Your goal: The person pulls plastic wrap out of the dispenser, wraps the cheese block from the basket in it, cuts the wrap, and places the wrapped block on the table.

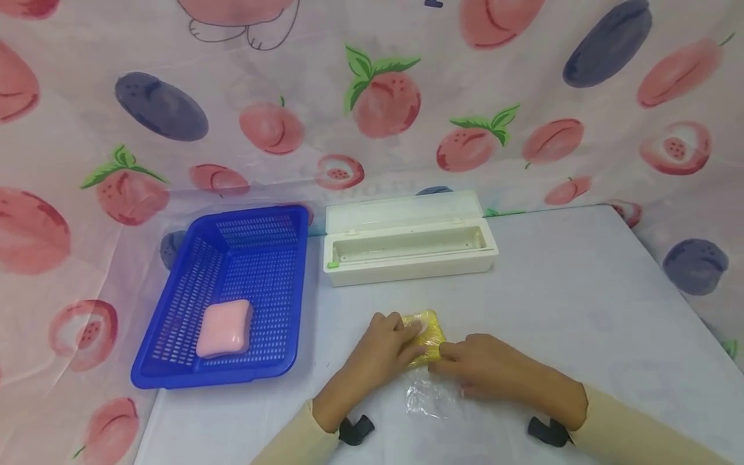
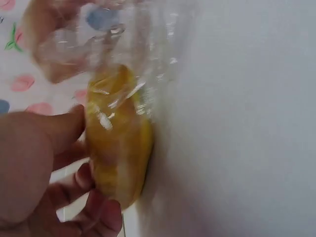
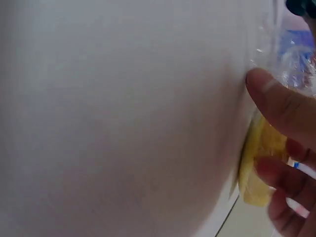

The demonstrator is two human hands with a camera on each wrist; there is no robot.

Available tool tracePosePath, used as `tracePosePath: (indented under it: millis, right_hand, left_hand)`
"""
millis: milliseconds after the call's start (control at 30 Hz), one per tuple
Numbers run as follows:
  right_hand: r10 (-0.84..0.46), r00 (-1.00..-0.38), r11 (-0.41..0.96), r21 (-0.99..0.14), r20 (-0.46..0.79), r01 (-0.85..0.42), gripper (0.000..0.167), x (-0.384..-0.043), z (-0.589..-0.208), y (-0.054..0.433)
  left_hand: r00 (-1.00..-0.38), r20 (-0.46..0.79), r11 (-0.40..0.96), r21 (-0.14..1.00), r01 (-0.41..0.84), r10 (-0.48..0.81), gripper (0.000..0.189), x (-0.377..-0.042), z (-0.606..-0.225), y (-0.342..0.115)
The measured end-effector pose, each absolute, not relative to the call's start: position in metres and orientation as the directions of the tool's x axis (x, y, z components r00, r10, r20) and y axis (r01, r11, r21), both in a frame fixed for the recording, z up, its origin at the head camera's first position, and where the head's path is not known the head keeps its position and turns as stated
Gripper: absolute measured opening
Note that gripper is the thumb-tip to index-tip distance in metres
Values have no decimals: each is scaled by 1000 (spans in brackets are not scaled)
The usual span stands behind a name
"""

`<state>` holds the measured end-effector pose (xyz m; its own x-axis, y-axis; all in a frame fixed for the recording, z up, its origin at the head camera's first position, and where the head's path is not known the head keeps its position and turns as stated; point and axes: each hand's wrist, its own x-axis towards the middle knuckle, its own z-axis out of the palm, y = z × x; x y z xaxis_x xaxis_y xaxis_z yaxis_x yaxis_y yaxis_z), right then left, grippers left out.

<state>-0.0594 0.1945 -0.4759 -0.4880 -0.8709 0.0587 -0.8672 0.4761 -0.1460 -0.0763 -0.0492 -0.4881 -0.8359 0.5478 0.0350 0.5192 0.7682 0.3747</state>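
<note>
A yellow bar (image 1: 431, 330), like a bar of soap, lies on the table partly covered in clear plastic wrap (image 1: 427, 399). My left hand (image 1: 378, 343) holds the bar from its left side, thumb and fingers at its edges. From the right, my right hand (image 1: 494, 368) pinches the plastic wrap by the bar's lower right corner. Loose film spreads from the bar toward me. In the left wrist view, shiny film drapes over the yellow bar (image 2: 116, 143). In the right wrist view, the thumb (image 3: 276, 101) lies over film, with the other fingers beside the bar.
A blue basket (image 1: 302, 290) stands at the left with a pink bar of soap (image 1: 225, 328) in it. Behind the hands sits a long white box (image 1: 413, 266), its lid raised and a green piece on its front edge. A fruit-print cloth hangs behind the table.
</note>
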Motion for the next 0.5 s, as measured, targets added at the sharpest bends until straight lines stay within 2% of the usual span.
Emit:
tracePosePath:
  millis: [100, 133, 200, 267, 333, 400, 500]
  right_hand:
    - [-915, -345, 360, 33, 209, -933, 39, -60, -480, 186]
    - [-916, -315, 338, 56, 248, -940, 33, -61, -481, 183]
    - [-905, -316, 333, 13, 285, -943, 24, -62, -483, 179]
    - [-879, -391, 372, -122, 272, -920, 16, -63, -483, 178]
    - [-831, -504, 426, -313, 236, -849, 13, -66, -485, 180]
    - [-767, -612, 462, -499, 190, -734, 15, -68, -486, 182]
    - [-671, -728, 485, -660, 140, -574, 24, -72, -487, 185]
  left_hand:
    - [-799, 28, 725, 401, 560, 601, 43, -75, -484, -58]
    - [-786, 25, 709, 416, 570, 617, 43, -74, -483, -61]
    - [-763, 19, 681, 438, 587, 646, 42, -74, -481, -66]
    - [-740, 15, 655, 455, 603, 672, 43, -73, -481, -71]
    - [-720, 6, 633, 472, 614, 694, 47, -71, -480, -76]
    - [-705, -6, 621, 478, 621, 709, 56, -68, -480, -82]
    - [-690, -5, 618, 452, 644, 724, 60, -64, -482, -84]
